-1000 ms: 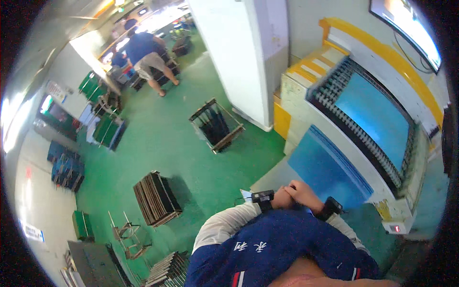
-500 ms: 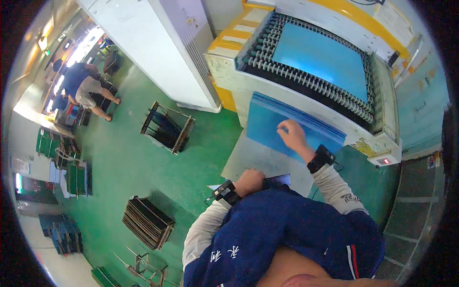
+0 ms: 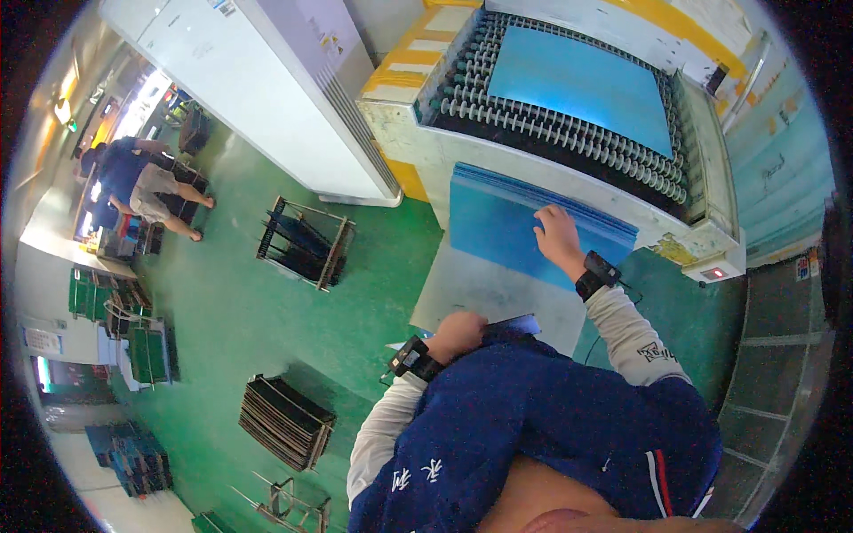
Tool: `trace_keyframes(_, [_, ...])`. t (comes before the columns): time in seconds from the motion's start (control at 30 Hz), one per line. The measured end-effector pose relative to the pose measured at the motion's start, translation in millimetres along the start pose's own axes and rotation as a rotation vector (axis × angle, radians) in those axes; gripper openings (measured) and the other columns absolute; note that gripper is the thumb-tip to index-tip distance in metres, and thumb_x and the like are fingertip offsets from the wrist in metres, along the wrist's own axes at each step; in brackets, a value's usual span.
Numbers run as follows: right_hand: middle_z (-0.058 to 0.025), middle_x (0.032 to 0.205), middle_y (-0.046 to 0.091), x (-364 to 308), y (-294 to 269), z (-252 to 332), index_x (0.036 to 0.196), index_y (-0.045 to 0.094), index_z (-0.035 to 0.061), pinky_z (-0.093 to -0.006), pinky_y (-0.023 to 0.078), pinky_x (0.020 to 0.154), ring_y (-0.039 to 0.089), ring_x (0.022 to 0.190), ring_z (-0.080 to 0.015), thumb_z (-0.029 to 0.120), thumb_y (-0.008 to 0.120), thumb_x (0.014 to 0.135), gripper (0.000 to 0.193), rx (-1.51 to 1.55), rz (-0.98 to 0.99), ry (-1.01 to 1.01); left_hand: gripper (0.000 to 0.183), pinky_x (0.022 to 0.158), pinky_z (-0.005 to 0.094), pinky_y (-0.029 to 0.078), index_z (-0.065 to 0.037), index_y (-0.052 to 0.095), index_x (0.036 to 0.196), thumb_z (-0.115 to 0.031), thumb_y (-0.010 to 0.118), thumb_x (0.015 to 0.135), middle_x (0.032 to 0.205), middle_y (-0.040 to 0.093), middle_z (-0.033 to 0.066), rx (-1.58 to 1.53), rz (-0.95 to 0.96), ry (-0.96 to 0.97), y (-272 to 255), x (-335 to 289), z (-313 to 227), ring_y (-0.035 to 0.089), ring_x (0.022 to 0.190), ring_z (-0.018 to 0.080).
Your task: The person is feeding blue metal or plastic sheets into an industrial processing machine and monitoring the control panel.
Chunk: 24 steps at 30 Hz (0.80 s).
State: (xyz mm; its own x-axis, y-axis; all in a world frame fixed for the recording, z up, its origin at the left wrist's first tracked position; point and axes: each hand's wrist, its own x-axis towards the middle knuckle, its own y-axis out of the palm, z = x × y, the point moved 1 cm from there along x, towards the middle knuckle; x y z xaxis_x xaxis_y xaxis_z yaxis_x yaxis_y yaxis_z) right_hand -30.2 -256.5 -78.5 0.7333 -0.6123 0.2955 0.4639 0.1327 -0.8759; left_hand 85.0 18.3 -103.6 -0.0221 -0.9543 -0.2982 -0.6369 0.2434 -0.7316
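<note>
A stack of blue panels [image 3: 524, 233] leans against the front of a roller machine, on a grey board [image 3: 458, 289]. Over the panels is my right hand [image 3: 560, 238], its fingers slightly bent and apart with nothing in them; whether it touches the top panel I cannot tell. My left hand [image 3: 459, 335] is curled closed close to my waist, beside a dark flat object [image 3: 513, 325] with a bluish sheen. What its fingers grip is hidden. Another blue sheet [image 3: 582, 89] lies flat on the machine's rollers.
The roller machine [image 3: 404, 133] fills the far right. A tall white cabinet [image 3: 258, 89] stands left of it. Racks holding dark panels [image 3: 302, 240] and a stack of dark boards [image 3: 284, 422] stand on the green floor. At the far left a person [image 3: 142, 178] bends over a bench.
My right hand has moved slightly up and right over the blue panels, and its fingers have loosened from a pinch-like curl. My left hand stays by the waist. The view has shifted slightly.
</note>
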Motion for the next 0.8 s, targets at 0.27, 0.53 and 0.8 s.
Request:
trace_keyframes(0.27, [-0.0127, 0.094, 0.056, -1, 3, -2, 0.089, 0.058, 0.0035, -0.0452, 0.044, 0.077, 0.053, 0.091, -0.0336, 0.008, 0.064, 0.073, 0.018, -0.038, -0.048, -0.063, 0.014, 0.067, 0.0506, 0.048, -0.004, 0.063, 0.079, -0.016, 0.054, 0.076, 0.077, 0.063, 0.0191, -0.029, -0.014, -0.057, -9, -1, -7, 0.061, 0.075, 0.0414])
trace_keyframes(0.53, [-0.0133, 0.088, 0.054, 5, 6, 2, 0.083, 0.056, 0.0047, -0.0446, 0.045, 0.071, 0.053, 0.087, -0.0342, 0.008, 0.064, 0.073, 0.014, -0.024, -0.099, -0.04, 0.024, 0.075, 0.0491, 0.047, -0.005, 0.064, 0.097, -0.02, 0.05, 0.086, 0.087, 0.064, 0.022, -0.124, -0.108, -0.255, -22, -9, 0, 0.061, 0.085, 0.0417])
trace_keyframes(0.8, [-0.0139, 0.088, 0.056, -20, 29, 6, 0.08, 0.059, 0.0056, -0.0468, 0.047, 0.07, 0.055, 0.087, -0.0352, 0.017, 0.066, 0.075, 0.014, 0.045, 0.145, 0.028, 0.026, 0.07, 0.0364, 0.047, -0.001, 0.061, 0.105, -0.02, 0.055, 0.088, 0.084, 0.064, 0.0189, -0.457, -0.43, -0.351, -72, -62, 24, 0.062, 0.076, 0.0262])
